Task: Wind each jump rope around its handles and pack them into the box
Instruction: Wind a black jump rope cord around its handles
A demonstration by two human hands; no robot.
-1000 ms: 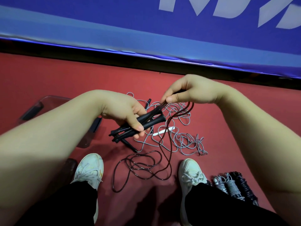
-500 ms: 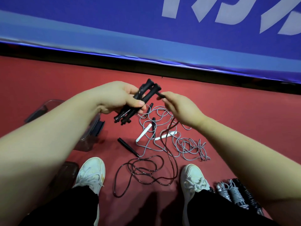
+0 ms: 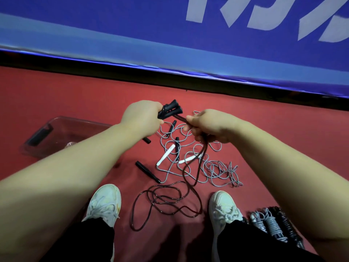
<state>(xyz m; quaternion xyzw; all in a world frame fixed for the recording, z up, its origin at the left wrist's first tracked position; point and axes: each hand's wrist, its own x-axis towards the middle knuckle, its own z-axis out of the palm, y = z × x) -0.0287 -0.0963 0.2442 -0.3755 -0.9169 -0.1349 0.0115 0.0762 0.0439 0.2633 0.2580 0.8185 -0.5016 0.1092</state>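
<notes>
My left hand (image 3: 141,118) grips two black handles (image 3: 171,110) held together, tips pointing up and right. My right hand (image 3: 209,125) holds the dark red rope (image 3: 186,167) just below the handles. The rope hangs from my fist and ends in loose coils (image 3: 164,203) on the floor between my shoes. A tangle of grey rope (image 3: 217,169) with white handles (image 3: 165,155) and a black handle (image 3: 147,172) lies on the red floor beneath my hands. The clear plastic box (image 3: 62,133) sits at the left, partly hidden by my left forearm.
Wound rope bundles (image 3: 275,225), grey and black, lie by my right shoe (image 3: 224,207). My left shoe (image 3: 103,203) is beside the coils. A blue padded barrier (image 3: 170,44) runs across the far side of the floor.
My left hand has lifted the handles higher and turned them more upright. My right hand has shifted from pinching the rope near the handle tips to holding it in a fist further right.
</notes>
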